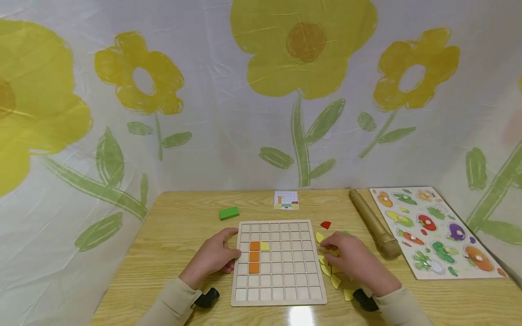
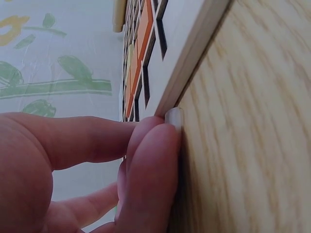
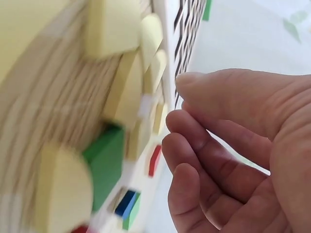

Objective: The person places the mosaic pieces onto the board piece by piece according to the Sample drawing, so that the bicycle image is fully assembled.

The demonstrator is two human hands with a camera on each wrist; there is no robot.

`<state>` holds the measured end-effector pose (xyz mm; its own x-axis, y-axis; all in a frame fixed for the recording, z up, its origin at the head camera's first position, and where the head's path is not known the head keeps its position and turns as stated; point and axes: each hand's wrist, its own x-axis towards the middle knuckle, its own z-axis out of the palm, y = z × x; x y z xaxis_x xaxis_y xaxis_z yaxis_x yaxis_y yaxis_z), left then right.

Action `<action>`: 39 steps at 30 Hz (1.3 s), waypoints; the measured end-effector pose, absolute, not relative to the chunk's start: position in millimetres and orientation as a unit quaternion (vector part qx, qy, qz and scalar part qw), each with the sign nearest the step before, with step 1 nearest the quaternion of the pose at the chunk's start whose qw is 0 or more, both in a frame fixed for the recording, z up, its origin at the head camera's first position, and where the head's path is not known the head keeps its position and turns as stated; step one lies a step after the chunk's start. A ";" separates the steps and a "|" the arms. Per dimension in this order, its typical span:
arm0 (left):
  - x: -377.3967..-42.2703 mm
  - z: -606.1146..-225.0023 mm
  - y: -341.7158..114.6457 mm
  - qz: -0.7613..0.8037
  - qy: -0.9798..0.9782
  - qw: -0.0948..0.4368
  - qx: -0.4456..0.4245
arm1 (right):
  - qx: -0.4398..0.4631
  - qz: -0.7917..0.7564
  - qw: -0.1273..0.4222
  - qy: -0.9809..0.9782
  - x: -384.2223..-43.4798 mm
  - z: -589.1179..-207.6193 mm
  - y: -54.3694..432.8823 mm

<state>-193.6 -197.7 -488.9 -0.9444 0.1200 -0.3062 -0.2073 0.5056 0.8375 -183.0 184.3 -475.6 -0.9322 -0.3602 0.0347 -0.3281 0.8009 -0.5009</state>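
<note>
A wooden grid board [image 1: 279, 303] lies before me, with several orange squares [image 1: 254, 256] in one column and a yellow quarter-circle piece [image 1: 265, 246] beside the top one. At the board's left edge, my left hand [image 1: 216, 253] holds the rim, thumb and fingertips against it. My right hand [image 1: 352, 260] hovers over loose yellow pieces [image 1: 325, 268] right of the board. Its fingers are loosely bent, and the right wrist view shows nothing between thumb and fingers. Beneath that hand, a green piece [image 3: 104, 160] lies among yellow pieces.
A green block [image 1: 229, 213] and a small pattern card [image 1: 286, 200] lie beyond the board. One red piece [image 1: 326, 224] sits near its upper right corner. Farther right are a gold microphone-shaped object [image 1: 373, 222] and a vegetable puzzle board [image 1: 438, 235]. Flowered cloth surrounds the table.
</note>
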 end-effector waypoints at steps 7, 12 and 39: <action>-196.3 -491.7 -196.7 0.494 0.854 0.163 -0.032 | -0.180 -0.264 0.035 0.947 -180.7 -476.0 203.9; -197.3 -492.1 -195.6 0.491 0.855 0.166 -0.026 | -0.161 -0.264 0.043 0.950 -181.7 -476.1 214.1; -196.8 -488.4 -197.5 0.491 0.853 0.174 -0.029 | -0.219 -0.216 -0.005 0.952 -188.5 -486.1 209.6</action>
